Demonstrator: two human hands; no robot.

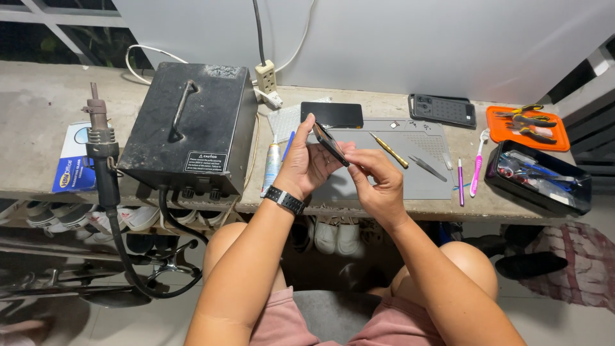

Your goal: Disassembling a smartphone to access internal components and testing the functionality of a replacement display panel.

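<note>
Counter (38, 102): a long concrete counter along a white wall; it carries all the tools, and shoes stand under it.
Black box (192, 125): a large black metal station with a handle on top, at the left part of the counter. A hot-air handle (100, 144) on a thick black hose stands upright beside it.
Work mat (410, 163): a grey repair mat in front of the person. On it lie a dark flat panel (332, 114), a brass-coloured tool (389, 150) and tweezers (427, 168).
Trays: an orange tray (496, 122) with pliers and a black tray (496, 168) with small tools at the right; a dark phone case (442, 109) lies behind the mat.
Brushes: a pink toothbrush (477, 168) and a thin purple tool (460, 181) lie at the right edge of the mat.
Smartphone (330, 143): held in the air above the mat, tilted on its edge, between both hands.
Left hand (307, 165): its grip is closed around the smartphone from the left; a black watch is on the wrist.
Right hand (373, 176): the fingertips are pinched together at the lower edge of the smartphone; a tool between them I cannot tell.
Progress: I judge the work is in the middle. The smartphone looks in one piece, and a separate panel already lies on the mat; whether the edge is opened is not visible.
</note>
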